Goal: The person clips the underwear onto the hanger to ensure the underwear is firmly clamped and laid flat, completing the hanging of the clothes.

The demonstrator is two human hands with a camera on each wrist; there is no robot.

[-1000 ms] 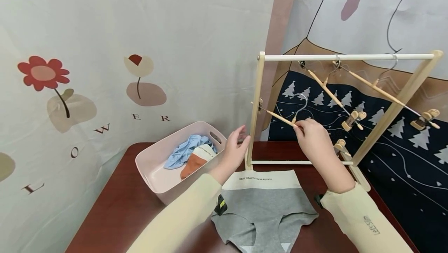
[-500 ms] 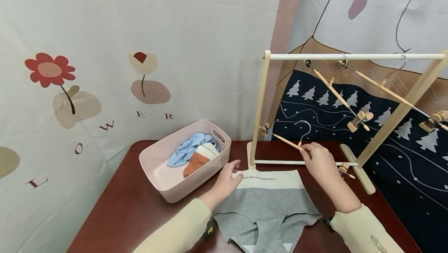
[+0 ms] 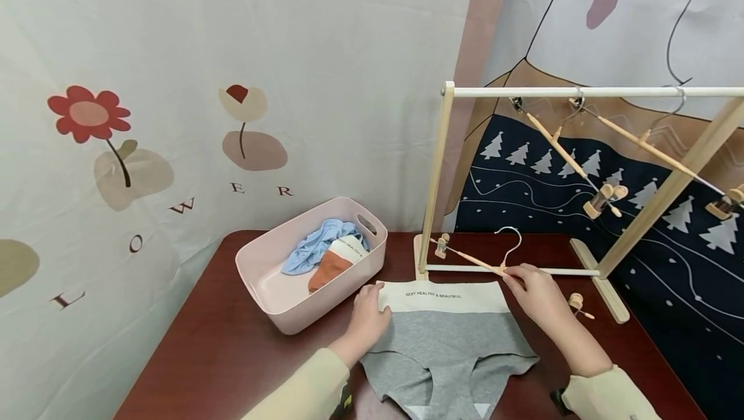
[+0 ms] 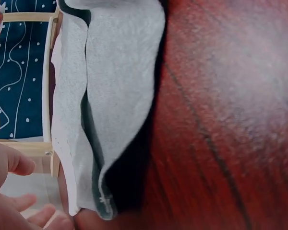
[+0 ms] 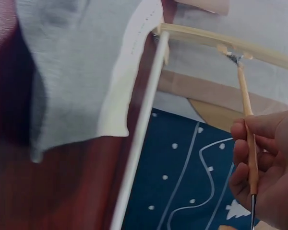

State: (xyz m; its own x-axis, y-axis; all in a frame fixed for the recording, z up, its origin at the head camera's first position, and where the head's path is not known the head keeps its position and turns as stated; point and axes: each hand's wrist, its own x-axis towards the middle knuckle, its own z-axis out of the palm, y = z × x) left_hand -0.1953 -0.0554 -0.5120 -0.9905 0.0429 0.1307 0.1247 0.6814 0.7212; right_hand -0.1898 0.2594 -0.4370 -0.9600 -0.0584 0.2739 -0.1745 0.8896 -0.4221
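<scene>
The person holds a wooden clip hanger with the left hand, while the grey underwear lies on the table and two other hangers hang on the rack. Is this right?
Not quite: the right hand holds the wooden clip hanger, as the head and right wrist views show. The grey underwear does lie on the table, and two other hangers hang on the rack.

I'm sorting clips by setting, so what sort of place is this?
Probably an indoor corner staged for laundry work: a creased flower-print backdrop, a tabletop clothes rack and spread-out grey underwear suggest it.
</scene>
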